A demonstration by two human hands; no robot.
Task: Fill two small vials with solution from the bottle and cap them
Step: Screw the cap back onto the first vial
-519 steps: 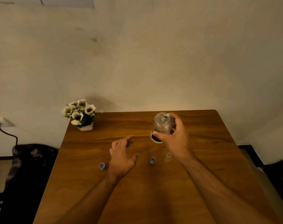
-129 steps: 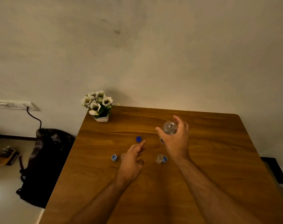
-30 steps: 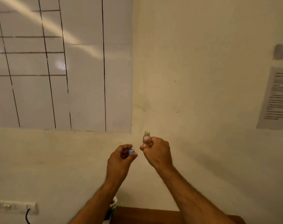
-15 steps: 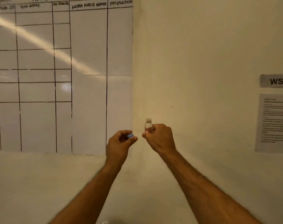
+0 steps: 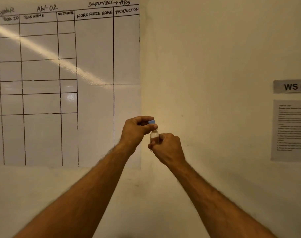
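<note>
In front of a cream wall [image 5: 206, 66], both arms raised. Right hand [image 5: 168, 148]: grip curled round the lower body of a small clear glass vial [image 5: 154, 136], held upright. Left hand [image 5: 136, 130]: grip pinching a small blue plastic cap [image 5: 151, 122] between thumb and forefinger, just above the vial's open neck, whether touching it not clear. Behind on the left, a white ruled wall chart [image 5: 65, 83] with handwritten headings. At far right, a grey "WS 03" sign [image 5: 291, 86] above a printed paper notice [image 5: 291, 129].
</note>
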